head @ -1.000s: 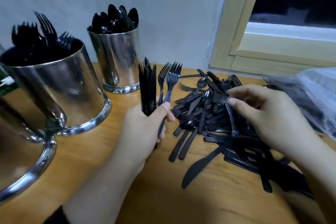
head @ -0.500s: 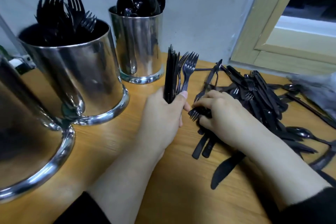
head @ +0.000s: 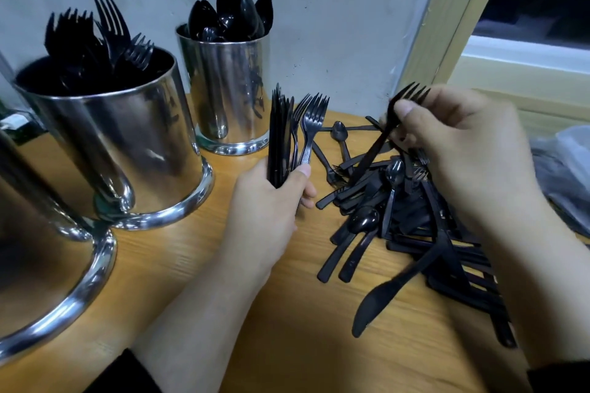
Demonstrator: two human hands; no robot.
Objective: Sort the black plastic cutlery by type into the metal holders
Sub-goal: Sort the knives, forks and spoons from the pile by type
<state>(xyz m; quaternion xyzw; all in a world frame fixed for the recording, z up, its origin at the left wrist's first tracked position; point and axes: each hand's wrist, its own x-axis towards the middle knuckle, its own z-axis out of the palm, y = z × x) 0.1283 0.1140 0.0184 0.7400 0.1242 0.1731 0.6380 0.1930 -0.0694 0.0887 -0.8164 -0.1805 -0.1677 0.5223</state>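
Observation:
My left hand (head: 271, 201) grips an upright bundle of black forks (head: 295, 131) near the table's middle. A single black fork (head: 383, 134) is pinched by my right hand (head: 469, 150), lifted tines-up above the pile of mixed black cutlery (head: 399, 217). A black knife (head: 386, 293) lies at the pile's front. Three metal holders stand at the left: one with forks (head: 127, 150), one at the back with spoons (head: 230, 89), and a third (head: 41, 265) cut off by the frame, its contents hidden.
The wooden table (head: 223, 313) runs against a grey wall. A window frame (head: 447, 25) rises at the right. A clear plastic bag (head: 562, 179) lies at the right edge behind my right hand.
My right hand has lifted one fork out of the pile and raised it. The left hand keeps its bundle in about the same place.

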